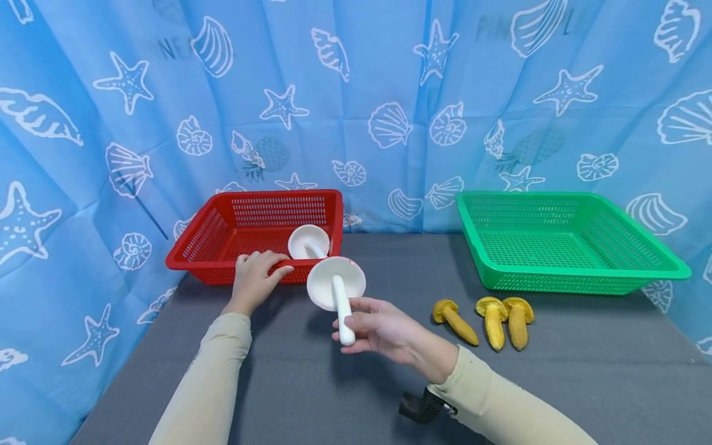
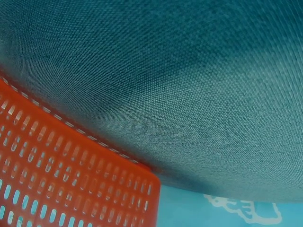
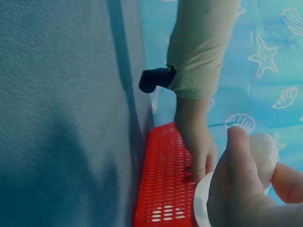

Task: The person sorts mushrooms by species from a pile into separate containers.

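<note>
My right hand pinches the stem of a white toy-like mushroom between thumb and fingers, above the table just in front of the red basket. The pale underside of its cap faces the head camera. In the right wrist view, fingers cover much of that mushroom. At the front rim of the red basket, my left hand grips the edge, fingers over it. Inside this basket, near its right front corner, lies another white mushroom. The left wrist view shows the basket's slotted wall but not the hand.
A green basket stands at the back right. In front of it, three yellow mushrooms lie on the grey table. Behind everything hangs a blue curtain with white sea-shell prints.
</note>
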Demonstrator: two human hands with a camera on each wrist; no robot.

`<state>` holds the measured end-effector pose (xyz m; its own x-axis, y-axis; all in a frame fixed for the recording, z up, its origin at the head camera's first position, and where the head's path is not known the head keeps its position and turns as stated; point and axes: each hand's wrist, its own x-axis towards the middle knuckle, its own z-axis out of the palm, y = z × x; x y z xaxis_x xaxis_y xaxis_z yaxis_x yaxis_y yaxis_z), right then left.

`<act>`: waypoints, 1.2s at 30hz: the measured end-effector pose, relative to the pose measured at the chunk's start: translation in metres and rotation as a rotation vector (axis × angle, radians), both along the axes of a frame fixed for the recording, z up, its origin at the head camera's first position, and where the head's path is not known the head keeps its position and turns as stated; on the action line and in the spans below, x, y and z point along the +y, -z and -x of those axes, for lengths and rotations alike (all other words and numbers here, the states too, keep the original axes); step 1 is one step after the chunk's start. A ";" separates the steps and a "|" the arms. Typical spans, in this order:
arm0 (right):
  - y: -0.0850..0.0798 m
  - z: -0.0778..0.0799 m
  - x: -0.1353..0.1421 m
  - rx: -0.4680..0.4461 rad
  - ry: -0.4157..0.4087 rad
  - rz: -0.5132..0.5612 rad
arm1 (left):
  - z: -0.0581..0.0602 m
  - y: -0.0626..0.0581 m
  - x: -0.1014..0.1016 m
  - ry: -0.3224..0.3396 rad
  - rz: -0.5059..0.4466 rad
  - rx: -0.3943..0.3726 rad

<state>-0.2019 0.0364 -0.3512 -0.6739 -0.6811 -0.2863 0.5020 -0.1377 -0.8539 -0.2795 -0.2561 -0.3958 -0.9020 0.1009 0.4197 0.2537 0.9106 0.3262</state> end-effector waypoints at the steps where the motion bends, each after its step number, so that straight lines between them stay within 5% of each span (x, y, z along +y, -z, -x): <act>1: -0.002 0.001 0.000 0.004 0.003 0.000 | 0.000 0.000 0.000 -0.001 0.000 -0.002; 36: -0.043 0.044 -0.013 0.116 0.150 -0.051 | -0.001 -0.002 0.001 0.000 -0.001 0.004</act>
<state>-0.2456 0.0234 -0.3085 -0.7971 -0.5572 -0.2328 0.3772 -0.1585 -0.9125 -0.2781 -0.2547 -0.3943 -0.9002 0.1003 0.4237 0.2549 0.9104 0.3260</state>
